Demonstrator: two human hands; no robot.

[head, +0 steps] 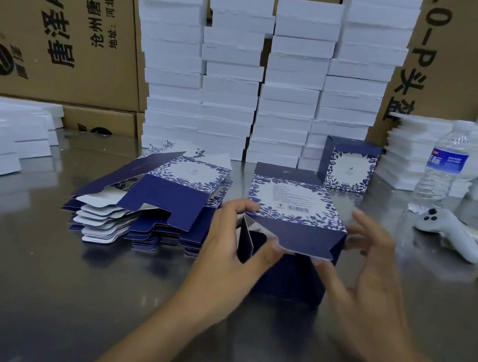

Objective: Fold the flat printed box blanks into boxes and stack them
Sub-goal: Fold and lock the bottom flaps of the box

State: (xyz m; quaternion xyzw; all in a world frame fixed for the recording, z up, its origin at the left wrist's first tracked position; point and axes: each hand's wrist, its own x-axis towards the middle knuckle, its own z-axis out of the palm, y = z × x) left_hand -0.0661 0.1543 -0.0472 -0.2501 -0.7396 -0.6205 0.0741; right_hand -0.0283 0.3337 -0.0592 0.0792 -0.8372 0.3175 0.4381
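A half-folded box (294, 215), navy w/ blue-white leaf print and a barcode panel facing up, is held at mid-tabletop (64, 294), its open end turned toward the camera. Whether it rests on the surface can't be told. It is gripped by the left hand (233, 240): fingers (248, 208) are curled over the box's top left edge and the thumb is set at the lower edge of the navy end flap, w/ a side flap standing open betw. them. The right hand (370, 259) is blurred. Its fingers are loosely spread beside the box's right side, thumb tip at the flap's lower right edge; contact by the other fingers can't be told. A pile of flat blanks (150, 199) is laid just left of the box. One finished box (349, 165) is stood upright behind it, in front of tall stacks of white boxes (263, 77). At right, a water bottle (443, 165) and a white controller (449, 236) are seen. Brown cartons (55, 20) are ranged at the back.
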